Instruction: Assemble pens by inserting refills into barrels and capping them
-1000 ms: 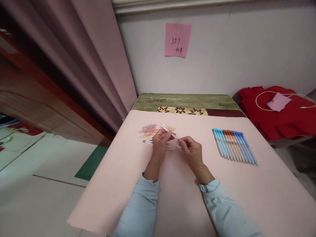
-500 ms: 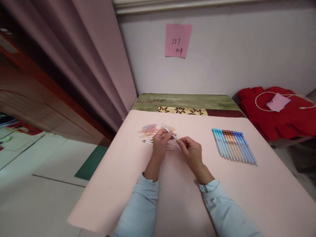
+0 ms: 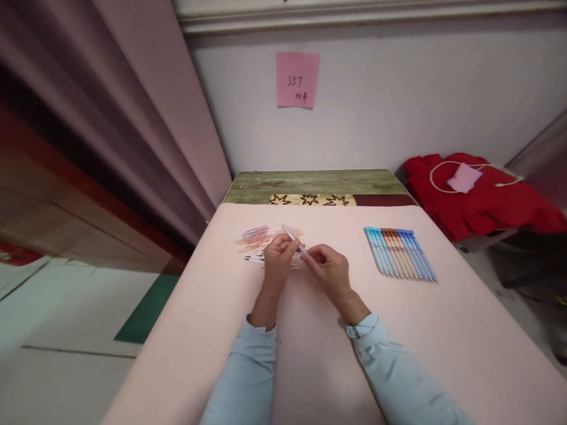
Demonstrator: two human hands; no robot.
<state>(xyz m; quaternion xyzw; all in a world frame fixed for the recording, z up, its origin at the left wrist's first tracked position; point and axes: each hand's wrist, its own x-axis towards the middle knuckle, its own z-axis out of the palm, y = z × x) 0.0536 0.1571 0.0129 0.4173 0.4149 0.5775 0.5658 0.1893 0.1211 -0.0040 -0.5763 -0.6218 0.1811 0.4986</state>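
Observation:
A slim white pen refill slants between my two hands above the table. My left hand pinches it near its middle, fingertips closed round it. At its lower end, the thumb and fingers of my right hand are also closed on it; they hide the tip. Beyond my left hand lies a loose pile of clear, tinted pen barrels. White refills with dark tips lie just in front of that pile, partly behind my left hand. A neat row of blue, brown-topped and violet-blue pens lies to the right.
A pale pink sheet covers most of the table, whose green patterned top shows at the back. A wall with a pink note stands behind. Red cloth with a white cable lies to the right, a curtain hangs left.
The view has shifted, so the table and pens appear further left. Both hands keep their hold on the white refill, and its angle is about the same.

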